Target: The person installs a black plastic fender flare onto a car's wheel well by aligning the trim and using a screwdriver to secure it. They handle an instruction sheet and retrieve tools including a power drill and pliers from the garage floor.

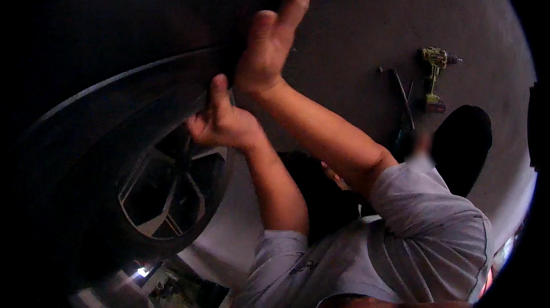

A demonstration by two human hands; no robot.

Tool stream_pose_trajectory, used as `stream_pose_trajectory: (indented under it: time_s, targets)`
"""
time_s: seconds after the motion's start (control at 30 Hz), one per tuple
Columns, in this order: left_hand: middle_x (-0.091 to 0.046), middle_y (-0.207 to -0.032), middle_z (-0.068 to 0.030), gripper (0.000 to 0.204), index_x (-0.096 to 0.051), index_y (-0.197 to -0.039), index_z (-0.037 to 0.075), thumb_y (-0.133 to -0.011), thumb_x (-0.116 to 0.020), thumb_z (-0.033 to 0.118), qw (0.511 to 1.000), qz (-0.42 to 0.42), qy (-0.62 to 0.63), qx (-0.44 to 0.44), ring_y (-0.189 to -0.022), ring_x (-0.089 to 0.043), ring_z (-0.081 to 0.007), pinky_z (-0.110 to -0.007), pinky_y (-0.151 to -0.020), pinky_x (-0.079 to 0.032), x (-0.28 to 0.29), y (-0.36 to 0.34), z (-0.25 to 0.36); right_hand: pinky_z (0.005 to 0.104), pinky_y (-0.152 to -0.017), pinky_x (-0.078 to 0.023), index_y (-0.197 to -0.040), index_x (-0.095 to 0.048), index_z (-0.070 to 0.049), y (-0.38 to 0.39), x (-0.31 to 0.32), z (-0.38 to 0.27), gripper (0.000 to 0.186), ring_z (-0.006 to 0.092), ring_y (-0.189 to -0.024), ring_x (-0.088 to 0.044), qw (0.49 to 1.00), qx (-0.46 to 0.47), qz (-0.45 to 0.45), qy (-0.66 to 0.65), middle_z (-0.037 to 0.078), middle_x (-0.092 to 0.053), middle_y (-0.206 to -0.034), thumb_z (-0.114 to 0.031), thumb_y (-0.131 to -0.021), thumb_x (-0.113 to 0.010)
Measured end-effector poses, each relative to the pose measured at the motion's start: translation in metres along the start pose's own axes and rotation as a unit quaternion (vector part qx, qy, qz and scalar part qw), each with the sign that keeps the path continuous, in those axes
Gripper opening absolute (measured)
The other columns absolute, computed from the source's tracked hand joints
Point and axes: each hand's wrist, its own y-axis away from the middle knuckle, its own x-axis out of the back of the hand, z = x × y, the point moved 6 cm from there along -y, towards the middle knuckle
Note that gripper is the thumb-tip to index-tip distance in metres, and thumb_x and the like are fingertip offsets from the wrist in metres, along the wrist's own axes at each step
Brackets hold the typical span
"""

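Note:
A dark car body panel (166, 21) fills the upper left, with a curved wheel-arch edge (114, 85) catching the light. Below the arch is a wheel with a spoked rim (170, 200), set in a black tyre (209, 225). My right hand (274, 47) is against the dark panel, fingers stretched out and thumb apart. Lower down, near the arch and the top of the wheel, is my left hand (226, 122), its thumb raised away from the fingers. Its fingertips are partly lost in shadow, and nothing shows in either hand.
On the dark floor to the right lies a green and black cordless drill (434, 79). Next to it is a long, thin, dark tool (402, 96) with a bent end. My bent knee (464, 142) is close to both. A bright light (142, 272) shows beyond the wheel, at lower left.

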Motion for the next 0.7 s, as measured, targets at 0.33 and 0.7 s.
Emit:
stream_pose_trajectory:
  time_s: [0.33, 0.7]
  targets:
    - [-0.075, -0.1, -0.0199, 0.028, -0.072, -0.095, -0.008, -0.077, -0.086, 0.007, 0.999, -0.008, 0.042, 0.022, -0.087, -0.074, -0.0249, -0.035, -0.081, -0.059, -0.026, -0.005, -0.004, 0.0413, -0.124, -0.013, -0.157, -0.029, -0.003, -0.002, -0.015, 0.019, 0.062, 0.0272, -0.152, -0.023, 0.994, 0.005, 0.105, -0.008, 0.013, -0.029, -0.164, -0.04, -0.108, -0.037]
    - [-0.072, -0.115, -0.0213, 0.036, -0.07, -0.11, -0.008, -0.084, -0.082, 0.014, 0.991, -0.096, -0.084, 0.034, -0.109, -0.069, -0.0327, -0.039, -0.103, -0.05, -0.042, 0.0, -0.003, 0.0411, -0.123, -0.019, -0.152, -0.037, 0.0, 0.034, 0.149, 0.088, 0.06, 0.0319, -0.15, -0.03, 0.99, -0.12, -0.05, 0.06, 0.018, -0.037, -0.159, -0.027, -0.1, -0.055]
